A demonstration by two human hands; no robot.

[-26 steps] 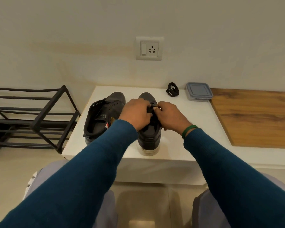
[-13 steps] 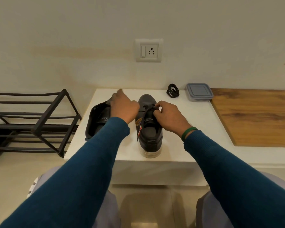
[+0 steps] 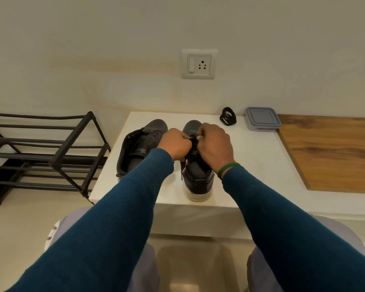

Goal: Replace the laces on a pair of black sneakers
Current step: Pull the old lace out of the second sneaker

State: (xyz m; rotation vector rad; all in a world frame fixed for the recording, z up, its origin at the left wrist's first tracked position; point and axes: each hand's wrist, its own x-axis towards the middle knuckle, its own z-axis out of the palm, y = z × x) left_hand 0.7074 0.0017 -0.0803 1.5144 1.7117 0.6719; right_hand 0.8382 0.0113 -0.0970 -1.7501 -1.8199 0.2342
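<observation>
Two black sneakers stand side by side on a white ledge [image 3: 251, 165], heels toward me. The left sneaker [image 3: 139, 148] is open, with bare eyelets and no lace in sight. Both hands work over the middle of the right sneaker [image 3: 198, 178]. My left hand [image 3: 175, 144] and my right hand [image 3: 214, 144] meet above its tongue, fingers curled, pinching a black lace between them. The lace itself is mostly hidden by the hands. A bundled black lace [image 3: 228, 116] lies at the back of the ledge.
A grey lidded plastic box [image 3: 262, 118] sits beside the bundled lace. A wooden panel [image 3: 333, 152] covers the ledge to the right. A black metal shoe rack [image 3: 42, 152] stands on the floor at the left. A wall socket [image 3: 199, 64] is above.
My left hand came back from the left sneaker to the right sneaker and meets my right hand there again. My right hand shifted slightly toward the toe.
</observation>
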